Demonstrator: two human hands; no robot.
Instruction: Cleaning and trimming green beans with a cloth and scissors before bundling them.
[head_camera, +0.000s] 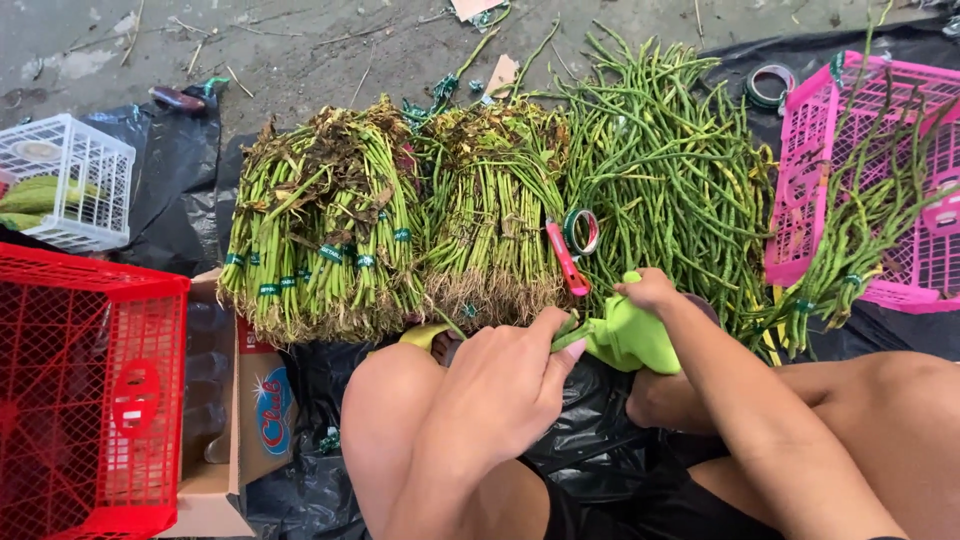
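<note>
We see the left hand (500, 385) with its grip closed on a few green stems (567, 334), just below the tied bundles (400, 230). The right hand (652, 292) is pinched shut on a lime-green tool (630, 335) that meets the stems' ends — both over black plastic sheeting (590, 420) between the knees. A pink cutter (567, 260) and a tape roll (581, 230) lie on the bundles. Loose long beans (670, 170) are piled right of them, beside a pink crate (800, 150); a red crate (90, 390) stands far left.

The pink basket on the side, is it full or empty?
Partly filled. The pink basket holds some long green beans that spill over its edge, but much of its mesh shows bare.
</note>
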